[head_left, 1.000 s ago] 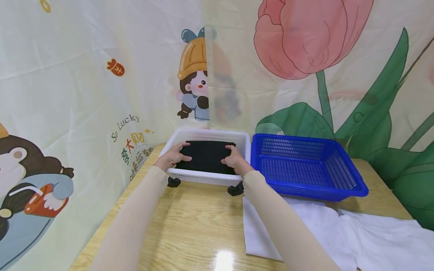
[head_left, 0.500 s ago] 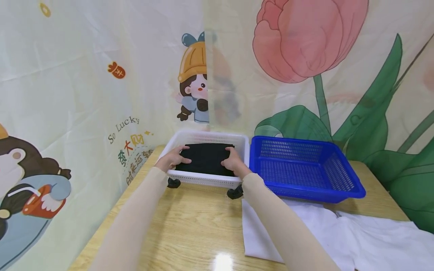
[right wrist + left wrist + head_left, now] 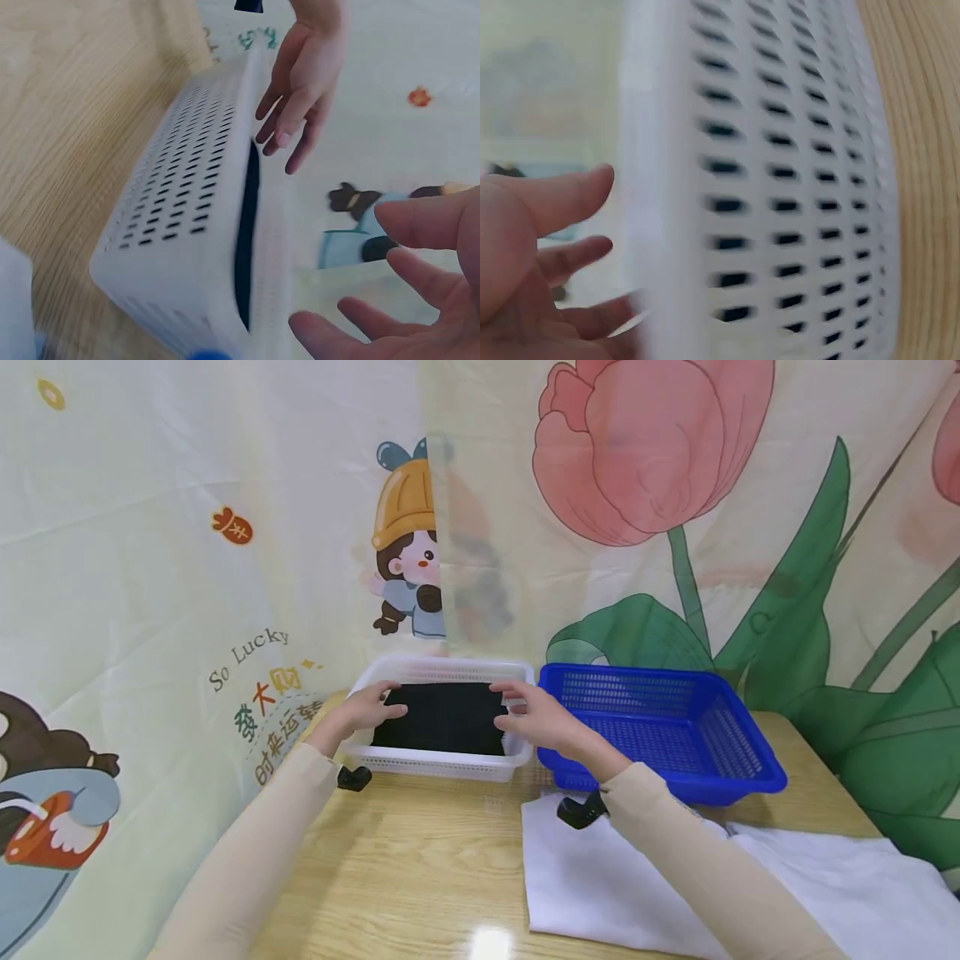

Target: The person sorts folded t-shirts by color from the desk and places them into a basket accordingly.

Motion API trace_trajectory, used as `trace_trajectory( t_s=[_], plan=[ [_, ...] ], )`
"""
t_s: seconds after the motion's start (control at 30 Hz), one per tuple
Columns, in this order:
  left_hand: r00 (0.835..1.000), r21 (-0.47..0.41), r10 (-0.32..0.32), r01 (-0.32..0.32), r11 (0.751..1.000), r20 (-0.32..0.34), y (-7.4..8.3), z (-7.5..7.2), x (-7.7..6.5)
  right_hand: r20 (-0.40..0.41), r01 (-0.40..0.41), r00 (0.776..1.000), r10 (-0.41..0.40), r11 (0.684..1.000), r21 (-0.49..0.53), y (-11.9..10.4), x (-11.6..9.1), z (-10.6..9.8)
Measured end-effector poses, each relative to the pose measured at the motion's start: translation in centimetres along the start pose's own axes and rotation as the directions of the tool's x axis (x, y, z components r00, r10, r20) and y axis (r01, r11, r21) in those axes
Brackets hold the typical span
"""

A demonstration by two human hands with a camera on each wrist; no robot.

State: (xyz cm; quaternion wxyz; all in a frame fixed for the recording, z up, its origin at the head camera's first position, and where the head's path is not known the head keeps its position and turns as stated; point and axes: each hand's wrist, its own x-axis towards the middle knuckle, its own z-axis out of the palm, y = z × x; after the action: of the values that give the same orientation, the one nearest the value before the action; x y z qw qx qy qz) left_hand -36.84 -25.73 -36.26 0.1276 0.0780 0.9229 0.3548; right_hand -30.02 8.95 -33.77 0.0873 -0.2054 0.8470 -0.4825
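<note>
A folded black cloth (image 3: 442, 718) lies flat inside the white perforated basket (image 3: 435, 762) on the wooden table. My left hand (image 3: 366, 706) hovers over the basket's left side, thumb and fingers spread and holding nothing. Over the right side is my right hand (image 3: 536, 714), its fingers parted and nothing between them. The right wrist view shows the right hand (image 3: 420, 292) raised off the basket, and the other hand beyond it near the far rim. In the left wrist view the left hand (image 3: 547, 255) is beside the basket's wall (image 3: 780, 187).
A blue perforated basket (image 3: 652, 777) stands right of the white one. White folded cloths (image 3: 600, 877) lie in front of it, partly under the right forearm. A printed curtain (image 3: 480, 527) hangs close behind the wooden table (image 3: 405, 860).
Both hands have let go of the black cloth and lifted away, the right one farther to the right. The cloth stays in the white basket. The head view has turned slightly right.
</note>
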Motion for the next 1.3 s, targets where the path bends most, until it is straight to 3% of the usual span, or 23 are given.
trace_trajectory(
  t_s=[0.13, 0.27, 0.47, 0.6, 0.83, 0.97, 1.1, 1.3],
  plan=[
    [0.992, -0.048, 0.128, -0.129, 0.99, -0.02, 1.8, -0.4, -2.6, 0.015, 0.03, 0.999, -0.03, 1.0, 0.007, -0.4, -4.7, -2.9],
    [0.972, -0.12, 0.23, -0.233, 0.965, -0.039, 2.9, 0.5, -5.5, -0.009, 0.015, 1.0, -0.015, 1.0, 0.01, 0.3, -9.5, -5.4],
    [0.944, -0.265, 0.33, -0.313, 0.912, 0.02, 3.5, 3.7, -10.9, -0.028, 0.003, 1.0, -0.003, 1.0, -0.019, 2.2, -15.5, -8.1],
    [0.929, -0.335, 0.361, -0.316, 0.888, 0.081, 3.7, 6.6, -12.8, -0.036, -0.034, 0.999, 0.033, 0.999, -0.03, 4.5, -18.9, -9.8],
    [0.922, -0.403, 0.337, -0.24, 0.883, 0.189, 3.0, 11.8, -13.4, -0.005, -0.186, 0.983, 0.186, 0.982, 0.026, 10.5, -24.2, -11.5],
    [0.912, -0.464, 0.323, -0.178, 0.868, 0.254, 2.4, 14.2, -13.0, 0.045, -0.313, 0.95, 0.31, 0.947, 0.068, 13.1, -26.1, -11.6],
    [0.898, -0.504, 0.301, -0.107, 0.857, 0.322, 2.6, 16.0, -12.5, 0.068, -0.44, 0.898, 0.436, 0.895, 0.073, 14.7, -26.9, -11.3],
    [0.871, -0.507, 0.291, -0.057, 0.86, 0.397, 3.9, 18.2, -11.7, 0.062, -0.515, 0.857, 0.512, 0.853, 0.079, 15.5, -26.7, -10.5]
  ],
)
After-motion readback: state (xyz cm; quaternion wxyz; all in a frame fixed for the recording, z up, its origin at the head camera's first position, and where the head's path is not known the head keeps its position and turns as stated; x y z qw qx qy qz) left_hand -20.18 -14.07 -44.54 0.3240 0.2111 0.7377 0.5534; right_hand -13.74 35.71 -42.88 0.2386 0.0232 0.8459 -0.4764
